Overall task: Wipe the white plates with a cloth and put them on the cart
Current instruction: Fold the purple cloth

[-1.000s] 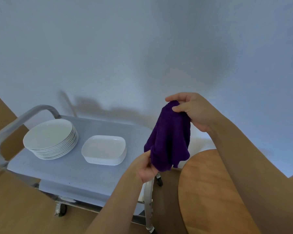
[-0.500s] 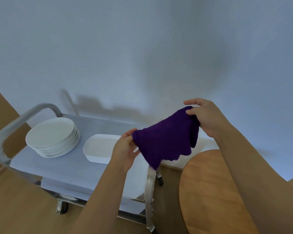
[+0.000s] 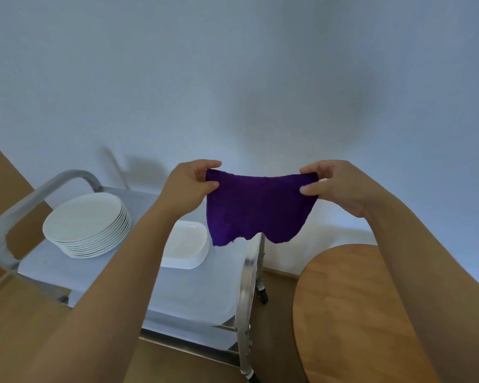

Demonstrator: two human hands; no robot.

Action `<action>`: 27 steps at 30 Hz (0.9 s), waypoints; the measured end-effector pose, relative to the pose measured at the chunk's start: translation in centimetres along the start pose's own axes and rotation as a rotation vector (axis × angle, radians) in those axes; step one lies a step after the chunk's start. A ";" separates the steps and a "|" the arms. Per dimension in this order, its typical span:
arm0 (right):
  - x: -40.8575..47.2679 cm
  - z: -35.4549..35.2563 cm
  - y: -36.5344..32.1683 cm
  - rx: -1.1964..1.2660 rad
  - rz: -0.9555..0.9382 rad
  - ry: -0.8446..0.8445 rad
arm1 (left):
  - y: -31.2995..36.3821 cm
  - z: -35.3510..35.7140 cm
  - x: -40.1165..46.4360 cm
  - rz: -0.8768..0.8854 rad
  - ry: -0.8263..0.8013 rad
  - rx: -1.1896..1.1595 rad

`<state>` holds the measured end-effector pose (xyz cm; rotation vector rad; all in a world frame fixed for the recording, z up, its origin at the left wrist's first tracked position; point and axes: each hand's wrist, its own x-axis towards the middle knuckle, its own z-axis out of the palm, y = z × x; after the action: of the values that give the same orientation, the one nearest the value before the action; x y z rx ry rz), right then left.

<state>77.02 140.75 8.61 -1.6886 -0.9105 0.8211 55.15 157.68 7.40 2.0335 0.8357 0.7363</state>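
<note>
The purple cloth (image 3: pixel 256 208) was held spread out in the air, above the right end of the cart (image 3: pixel 194 294) and in front of the pale wall (image 3: pixel 233 64). The left hand (image 3: pixel 188 189) pinched the cloth's upper left corner between thumb and curled fingers (image 3: pixel 211 186). The right hand (image 3: pixel 340 186) pinched the upper right corner in the same manner, thumb on top and fingers curled below. The upper edge of the cloth ran nearly level between the two hands; the lower edge hung free and uneven.

A stack of round white plates (image 3: pixel 87 225) stood on the top shelf of the cart, at its left end, just beside the curved metal handle (image 3: pixel 42 189). A white rectangular dish (image 3: pixel 187 244) lay on the same shelf to the right of the stack and apart from it; the left forearm and the hanging cloth partly covered it. Neither hand touched the plates or the dish.

The cart's right-hand metal upright (image 3: pixel 246 299) stood below the cloth, with a castor (image 3: pixel 262 295) visible near it on the wooden floor (image 3: pixel 17 327). A rounded wooden surface (image 3: pixel 343 313) lay to the right of the cart, below the right forearm.
</note>
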 end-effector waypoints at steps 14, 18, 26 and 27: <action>1.7 0.4 1.2 -0.208 -0.125 0.200 | 0.5 -0.3 2.6 -0.049 -0.005 0.217; 2.2 0.9 3.0 0.064 -0.073 0.166 | -0.4 0.9 2.8 -0.274 -0.087 -0.295; 5.9 5.0 8.9 0.343 0.147 0.414 | -6.5 5.9 6.1 -0.358 -0.099 -0.239; 6.6 5.3 9.9 0.346 0.213 0.416 | -7.6 6.5 6.6 -0.386 -0.120 -0.219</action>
<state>77.53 146.78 -2.88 -1.5796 -0.2887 0.6825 61.70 163.32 -0.87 1.6400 0.9928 0.4608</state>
